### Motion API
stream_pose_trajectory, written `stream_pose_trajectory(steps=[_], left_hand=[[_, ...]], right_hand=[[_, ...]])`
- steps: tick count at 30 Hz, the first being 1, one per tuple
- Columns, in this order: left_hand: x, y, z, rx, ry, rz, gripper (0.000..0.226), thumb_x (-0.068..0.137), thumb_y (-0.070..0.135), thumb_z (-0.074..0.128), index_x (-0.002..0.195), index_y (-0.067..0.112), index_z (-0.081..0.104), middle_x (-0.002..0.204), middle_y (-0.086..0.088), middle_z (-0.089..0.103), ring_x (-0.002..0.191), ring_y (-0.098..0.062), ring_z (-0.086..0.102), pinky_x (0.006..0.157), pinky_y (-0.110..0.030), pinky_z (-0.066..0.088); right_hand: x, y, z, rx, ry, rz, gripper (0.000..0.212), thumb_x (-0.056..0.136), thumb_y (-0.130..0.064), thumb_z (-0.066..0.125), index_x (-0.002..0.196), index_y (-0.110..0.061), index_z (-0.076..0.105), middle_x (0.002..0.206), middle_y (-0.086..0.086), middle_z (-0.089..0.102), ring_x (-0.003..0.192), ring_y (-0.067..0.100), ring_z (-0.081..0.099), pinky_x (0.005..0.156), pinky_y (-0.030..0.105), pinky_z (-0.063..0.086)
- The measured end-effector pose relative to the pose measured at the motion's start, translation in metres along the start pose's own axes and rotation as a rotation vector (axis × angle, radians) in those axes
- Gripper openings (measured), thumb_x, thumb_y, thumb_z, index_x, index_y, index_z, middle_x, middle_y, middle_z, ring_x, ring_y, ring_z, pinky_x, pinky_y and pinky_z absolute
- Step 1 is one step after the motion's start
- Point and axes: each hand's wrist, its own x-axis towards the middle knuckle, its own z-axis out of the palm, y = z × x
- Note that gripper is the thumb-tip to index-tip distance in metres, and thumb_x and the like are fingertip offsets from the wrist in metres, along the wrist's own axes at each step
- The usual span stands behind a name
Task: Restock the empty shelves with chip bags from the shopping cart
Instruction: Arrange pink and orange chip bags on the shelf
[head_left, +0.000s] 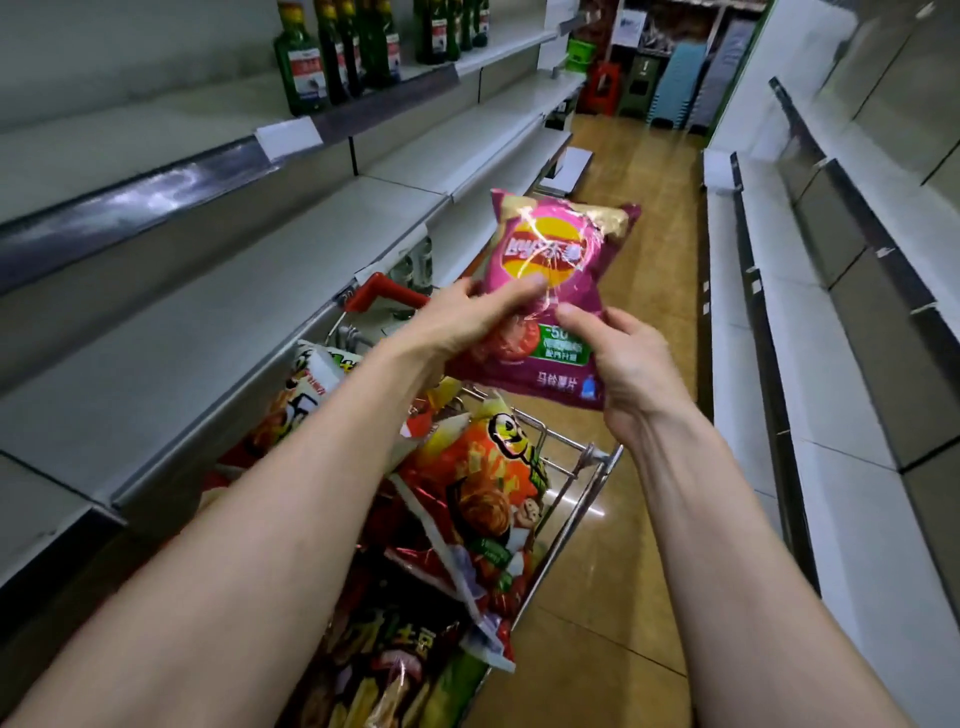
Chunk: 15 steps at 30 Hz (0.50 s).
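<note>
Both of our hands grip one purple chip bag (550, 260), left hand (462, 317) and right hand (623, 358), up above the cart (597, 460). Cart's heaped, the shelves (208, 312) alongside sit bare: we reckon we've barely started.

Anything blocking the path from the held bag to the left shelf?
Nothing visible. The left hand and right hand hold the bag above the cart. The shelf to its left lies bare, and the bottles stand on a higher one.
</note>
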Motion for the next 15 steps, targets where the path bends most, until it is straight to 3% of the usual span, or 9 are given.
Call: stream_pose_trajectory(steps=[3, 6, 7, 10, 13, 15], left_hand=[[-0.019, 0.010, -0.033, -0.065, -0.064, -0.009, 0.083, 0.059, 0.061, 0.076, 0.126, 0.017, 0.054, 0.099, -0.007, 0.075, 0.084, -0.024, 0.074, 0.074, -0.036, 0.058], [-0.040, 0.015, -0.061, -0.074, -0.061, 0.017, 0.069, 0.059, 0.057, 0.072, 0.116, 0.020, 0.058, 0.094, -0.006, 0.076, 0.082, -0.022, 0.074, 0.073, -0.035, 0.058], [-0.047, 0.016, -0.070, -0.069, -0.053, 0.014, 0.068, 0.059, 0.056, 0.071, 0.115, 0.020, 0.059, 0.094, -0.006, 0.076, 0.083, -0.023, 0.074, 0.075, -0.036, 0.058], [-0.069, 0.020, -0.094, 0.017, -0.053, 0.013, 0.067, 0.059, 0.053, 0.071, 0.117, 0.020, 0.059, 0.095, -0.007, 0.076, 0.082, -0.023, 0.074, 0.073, -0.034, 0.060], [-0.090, 0.021, -0.121, 0.035, -0.035, -0.011, 0.051, 0.070, 0.050, 0.069, 0.111, 0.022, 0.060, 0.090, -0.005, 0.076, 0.073, -0.020, 0.074, 0.063, -0.030, 0.060], [-0.103, 0.015, -0.140, 0.027, -0.021, -0.043, 0.043, 0.075, 0.047, 0.068, 0.106, 0.019, 0.061, 0.086, -0.006, 0.076, 0.067, -0.018, 0.073, 0.057, -0.028, 0.059]], right_hand=[[-0.011, -0.008, 0.027, 0.051, -0.079, -0.013, 0.040, 0.081, -0.012, 0.075, 0.117, -0.005, 0.059, 0.096, 0.014, 0.073, 0.074, 0.023, 0.073, 0.066, 0.036, 0.061], [-0.022, -0.015, 0.057, 0.114, -0.162, 0.050, 0.079, 0.077, -0.030, 0.081, 0.140, -0.002, 0.041, 0.110, 0.019, 0.070, 0.086, 0.028, 0.073, 0.068, 0.040, 0.060], [-0.027, -0.019, 0.068, 0.127, -0.203, 0.065, 0.084, 0.076, -0.034, 0.081, 0.141, -0.002, 0.039, 0.110, 0.020, 0.070, 0.087, 0.029, 0.073, 0.067, 0.040, 0.060], [-0.039, -0.028, 0.103, 0.139, -0.238, 0.012, 0.057, 0.080, -0.031, 0.077, 0.124, -0.001, 0.056, 0.096, 0.017, 0.074, 0.080, 0.028, 0.074, 0.064, 0.039, 0.061], [-0.046, -0.026, 0.131, 0.134, -0.174, -0.064, 0.046, 0.080, -0.026, 0.079, 0.115, -0.004, 0.061, 0.097, 0.016, 0.073, 0.083, 0.029, 0.073, 0.077, 0.046, 0.060], [-0.049, -0.018, 0.144, 0.064, -0.178, -0.048, 0.033, 0.083, -0.032, 0.075, 0.101, -0.007, 0.064, 0.096, 0.013, 0.074, 0.086, 0.027, 0.073, 0.082, 0.044, 0.059]])
